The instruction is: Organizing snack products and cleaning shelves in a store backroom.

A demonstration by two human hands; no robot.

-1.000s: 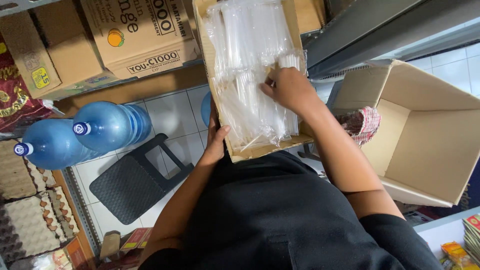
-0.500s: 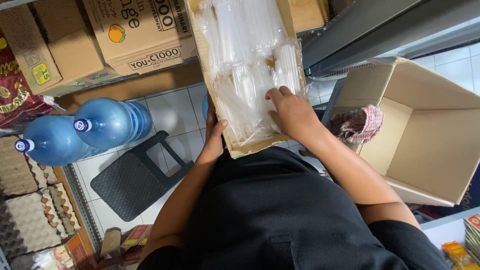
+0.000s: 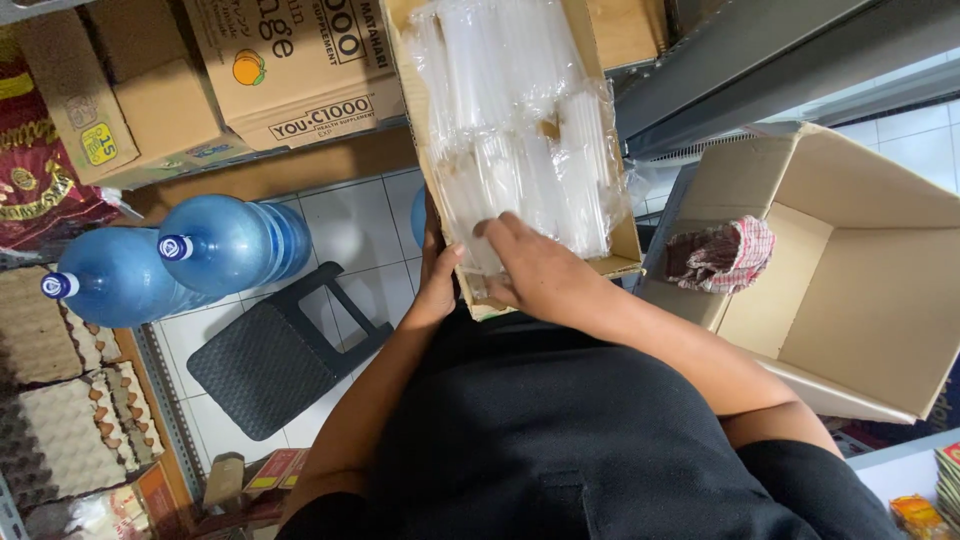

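A long open cardboard box (image 3: 618, 262) rests against my body, filled with clear plastic packs of stacked transparent cups (image 3: 520, 130). My left hand (image 3: 438, 278) grips the box's near left corner from the side and below. My right hand (image 3: 535, 268) lies palm down on the packs at the near end of the box, fingers pointing left and pressing on the plastic. Whether those fingers close around a pack is not clear.
An empty brown carton (image 3: 850, 270) stands open at the right with a red checked cloth (image 3: 722, 254) on its flap. Two blue water jugs (image 3: 200, 250), a black step stool (image 3: 275, 350), stacked cartons (image 3: 290, 70) and egg trays (image 3: 50, 420) are at the left.
My right hand has slid from the far right side of the packs toward me and leftward, to the box's near end. The left hand has stayed on the box corner.
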